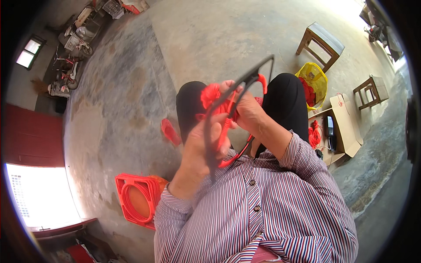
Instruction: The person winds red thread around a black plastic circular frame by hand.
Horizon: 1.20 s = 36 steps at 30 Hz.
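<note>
Both hands are raised in front of me between my knees, closed around a bundle of bright red cord [210, 95]. My left hand [202, 139] is nearer, its fingers bent on a coiled red length. My right hand [247, 109] lies beyond and to the right, fingers pinched at the bundle's top. A long black band [255, 70] runs across both hands, smeared by motion; red sleeving [262, 81] covers part of a black piece beside it. A red-and-black strand [239, 155] hangs toward my shirt. My fingers hide much of the bundle.
Red square frames with round openings [139, 199] stand stacked at lower left. A red shoe [170, 132] is on the floor. At right are a yellow basket [322, 79] holding red material, an open cardboard box [346, 127] with red cord and a black device, and two stools [324, 39].
</note>
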{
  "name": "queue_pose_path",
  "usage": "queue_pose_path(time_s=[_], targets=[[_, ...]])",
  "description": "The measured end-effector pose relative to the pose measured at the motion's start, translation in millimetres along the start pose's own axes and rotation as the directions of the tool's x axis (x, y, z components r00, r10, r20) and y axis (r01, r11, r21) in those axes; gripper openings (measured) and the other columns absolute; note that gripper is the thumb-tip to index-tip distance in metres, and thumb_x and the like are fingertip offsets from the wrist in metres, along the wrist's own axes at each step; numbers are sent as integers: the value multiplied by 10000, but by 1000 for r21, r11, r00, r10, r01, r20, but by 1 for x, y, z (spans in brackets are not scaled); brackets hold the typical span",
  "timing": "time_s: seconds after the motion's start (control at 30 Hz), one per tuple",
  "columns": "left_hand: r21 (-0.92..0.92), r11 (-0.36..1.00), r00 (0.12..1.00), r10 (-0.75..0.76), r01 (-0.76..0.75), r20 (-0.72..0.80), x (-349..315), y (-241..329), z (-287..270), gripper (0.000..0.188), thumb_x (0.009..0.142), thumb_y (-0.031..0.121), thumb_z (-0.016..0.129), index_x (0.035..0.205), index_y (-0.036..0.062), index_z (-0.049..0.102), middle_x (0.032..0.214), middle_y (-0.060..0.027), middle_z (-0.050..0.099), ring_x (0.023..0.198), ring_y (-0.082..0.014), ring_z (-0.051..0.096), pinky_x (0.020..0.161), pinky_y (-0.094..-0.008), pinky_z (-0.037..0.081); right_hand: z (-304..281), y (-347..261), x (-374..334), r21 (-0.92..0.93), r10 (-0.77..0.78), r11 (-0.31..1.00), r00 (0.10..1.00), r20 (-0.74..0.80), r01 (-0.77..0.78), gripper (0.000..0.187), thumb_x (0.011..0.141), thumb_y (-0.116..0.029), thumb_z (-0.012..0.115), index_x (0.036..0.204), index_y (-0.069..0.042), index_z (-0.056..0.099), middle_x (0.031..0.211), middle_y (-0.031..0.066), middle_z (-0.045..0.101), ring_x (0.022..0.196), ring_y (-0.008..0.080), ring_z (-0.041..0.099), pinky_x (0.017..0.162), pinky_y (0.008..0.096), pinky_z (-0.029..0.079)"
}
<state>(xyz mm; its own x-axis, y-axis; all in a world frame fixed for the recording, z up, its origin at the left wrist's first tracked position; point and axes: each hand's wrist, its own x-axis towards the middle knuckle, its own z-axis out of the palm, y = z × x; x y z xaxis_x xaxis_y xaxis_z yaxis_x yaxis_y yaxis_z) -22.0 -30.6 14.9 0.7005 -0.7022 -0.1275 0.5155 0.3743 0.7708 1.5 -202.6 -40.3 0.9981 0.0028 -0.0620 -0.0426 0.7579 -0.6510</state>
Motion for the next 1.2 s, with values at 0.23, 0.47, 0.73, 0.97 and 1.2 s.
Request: queue_pose_path(time_s=[0.23, 0.47, 0.73, 0.97, 1.2], targets=[[195, 981, 983, 49, -14, -179, 10, -11, 24, 533, 943, 387, 410, 1234, -55, 472, 942, -302, 598, 524, -253, 549, 384, -319, 392, 22, -29, -1, -13, -24, 999, 654, 756, 52, 351, 767, -188, 778, 1047, -22, 648, 1278, 173, 562, 1052, 206, 599, 951, 339, 464], [-392, 912, 943, -16, -124, -334, 7, 7, 19, 510, 805, 207, 658, 1223, -45, 508, 1043, -190, 613, 784, -274, 612, 536, -335, 482, -35, -15, -25, -283, -53, 957, 999, 9, 54, 582, 719, -197, 826, 1202, -16, 558, 1193, 84, 589, 1081, 181, 572, 909, 339, 467], [-294, 950, 860, -62, -104, -506, 14, 3, 12, 295, 866, 195, 634, 1065, -21, 609, 956, -147, 650, 675, -216, 571, 464, -287, 372, 31, -12, -68, -810, -399, 395, 875, 273, 433, 503, 690, -124, 790, 1131, -3, 581, 956, 97, 590, 890, 175, 596, 755, 279, 479], [-312, 944, 951, 5, -107, -310, 4, 3, -13, 484, 813, 234, 654, 1206, -33, 559, 974, -150, 618, 614, -191, 541, 448, -265, 383, 24, -63, -52, -12, -379, 925, 924, -44, 379, 378, 861, -165, 565, 1197, 7, 546, 1126, 117, 631, 1046, 207, 624, 902, 360, 503], [-164, 983, 996, 76, -84, -56, 5, 4, -35, 356, 882, 94, 643, 1225, 31, 572, 948, -145, 589, 597, -146, 524, 417, -232, 359, -6, -64, -68, -146, -171, 971, 979, 114, 187, 372, 924, -281, 612, 1148, 0, 519, 915, 126, 630, 846, 219, 648, 757, 329, 551]])
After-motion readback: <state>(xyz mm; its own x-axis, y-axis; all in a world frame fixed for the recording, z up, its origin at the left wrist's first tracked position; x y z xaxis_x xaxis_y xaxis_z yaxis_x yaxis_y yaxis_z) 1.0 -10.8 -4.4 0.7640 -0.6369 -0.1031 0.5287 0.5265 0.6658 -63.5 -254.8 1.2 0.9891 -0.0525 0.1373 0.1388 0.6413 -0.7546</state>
